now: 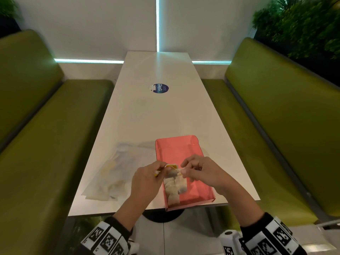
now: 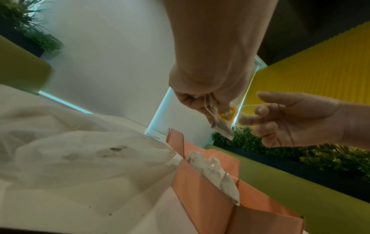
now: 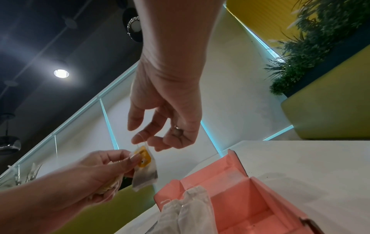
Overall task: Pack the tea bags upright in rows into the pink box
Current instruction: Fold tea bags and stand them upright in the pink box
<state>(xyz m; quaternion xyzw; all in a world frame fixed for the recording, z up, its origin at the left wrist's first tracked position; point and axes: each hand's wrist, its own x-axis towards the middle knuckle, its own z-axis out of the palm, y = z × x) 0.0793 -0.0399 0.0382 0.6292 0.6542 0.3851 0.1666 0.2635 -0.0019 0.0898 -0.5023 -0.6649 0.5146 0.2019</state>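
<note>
Tea bag (image 3: 145, 172) pinched between both hands above pink box (image 1: 200, 188).

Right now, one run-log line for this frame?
left hand: holds tea bag above pink box | right hand: pinches its string | packed tea bags: box's left side

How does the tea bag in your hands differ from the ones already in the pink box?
The held tea bag hangs above the pink box, gripped by the left hand; the packed tea bags sit in a row along the box's left wall. Its yellow tag shows; theirs don't. All are pale paper bags.
</note>
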